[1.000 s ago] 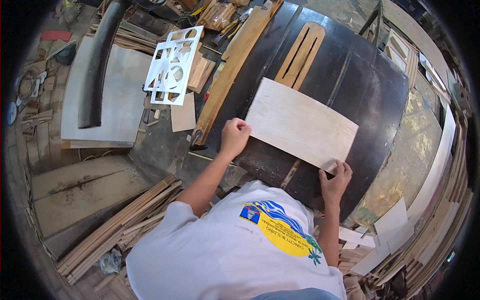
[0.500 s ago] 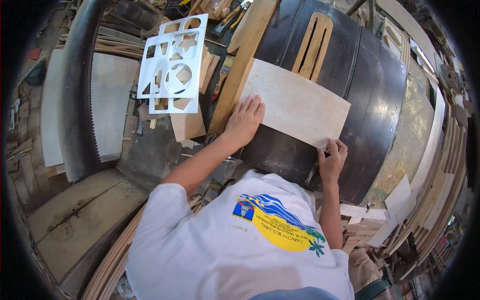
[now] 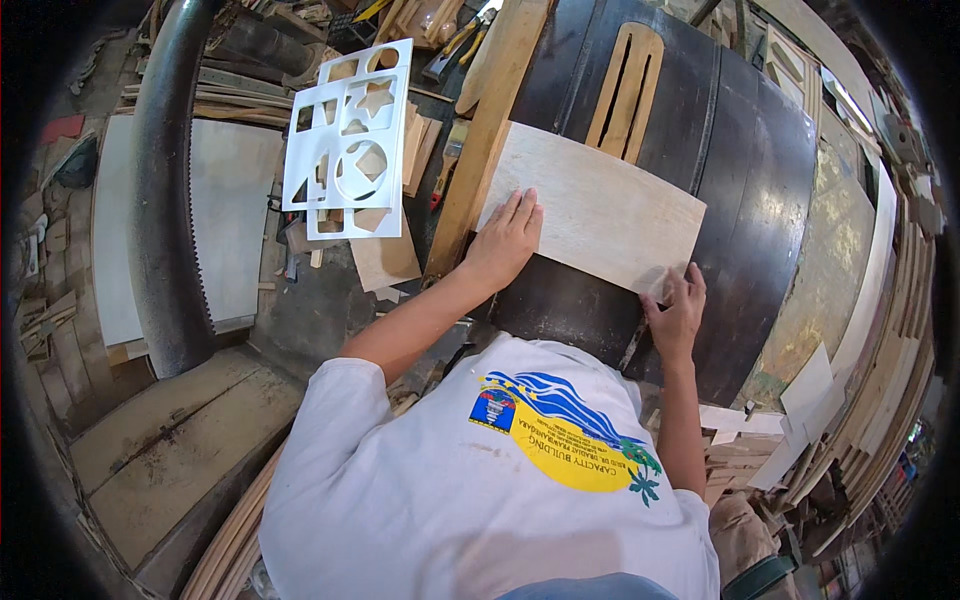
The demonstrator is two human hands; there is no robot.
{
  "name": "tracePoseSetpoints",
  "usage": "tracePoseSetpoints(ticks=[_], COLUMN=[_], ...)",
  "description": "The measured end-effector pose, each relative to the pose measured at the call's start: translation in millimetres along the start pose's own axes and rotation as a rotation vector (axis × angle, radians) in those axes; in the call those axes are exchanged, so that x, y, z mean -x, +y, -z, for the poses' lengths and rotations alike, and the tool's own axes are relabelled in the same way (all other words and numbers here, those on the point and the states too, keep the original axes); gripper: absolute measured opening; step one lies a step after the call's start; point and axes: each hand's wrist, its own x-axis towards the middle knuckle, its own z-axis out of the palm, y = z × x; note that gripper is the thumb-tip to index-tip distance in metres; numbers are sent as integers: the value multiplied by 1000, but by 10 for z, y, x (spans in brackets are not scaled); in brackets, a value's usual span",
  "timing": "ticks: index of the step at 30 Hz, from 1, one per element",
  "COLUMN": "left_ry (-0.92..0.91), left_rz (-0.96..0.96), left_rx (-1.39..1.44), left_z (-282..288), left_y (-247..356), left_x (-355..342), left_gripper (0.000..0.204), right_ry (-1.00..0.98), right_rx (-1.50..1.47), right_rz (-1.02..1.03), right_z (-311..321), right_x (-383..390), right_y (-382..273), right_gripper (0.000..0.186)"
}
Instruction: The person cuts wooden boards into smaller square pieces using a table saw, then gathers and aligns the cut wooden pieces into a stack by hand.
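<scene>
A pale rectangular plywood board (image 3: pixel 590 195) lies on the dark metal table top (image 3: pixel 740 250), its left end against a long wooden rail (image 3: pixel 485 110). My left hand (image 3: pixel 505 240) rests on the board's left end, fingers stretched out over it. My right hand (image 3: pixel 675 310) grips the board's lower right corner with thumb and curled fingers. Just beyond the board, a wooden insert with long slots (image 3: pixel 625 90) is set in the table top.
Left of the rail are a white cut-out shape template (image 3: pixel 340 120), a paintbrush (image 3: pixel 445 170) and tools among wood offcuts. Further left stand a long saw-toothed blade (image 3: pixel 170 230) and pale sheets (image 3: pixel 230 220). Wooden strips (image 3: pixel 905 300) are stacked along the right.
Over the last second the board has moved left against the rail. My left hand went from pinching the board's edge to lying flat on top; my right hand stayed on the corner.
</scene>
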Motion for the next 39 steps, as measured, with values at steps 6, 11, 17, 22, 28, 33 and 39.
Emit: tracePoseSetpoints(ticks=[6,11,17,22,28,33,39], left_ry=[36,230,197,308,111,133,31], left_rz=[-9,295,752,666,821,692,610], left_rx=[96,284,984,560,1623,1847,2510], left_z=[35,253,201,105,301,231,4], left_y=[181,124,248,247,104,180,173], left_x=[300,482,252,217,272,261,365], left_gripper=[46,55,75,60,27,26,22], right_ry=[27,163,237,242,275,264,250], right_rx=[-1001,-1207,-1203,-1203,-1151,-1173,-1227], right_rz=[-718,-758,-751,-728,-794,-802,-803], right_z=[-151,1,164,278,394,396,318], right_x=[-31,186,358,433,544,531,515], right_y=[435,720,788,763,886,858,845], right_gripper=[40,27,26,26,27,27,27])
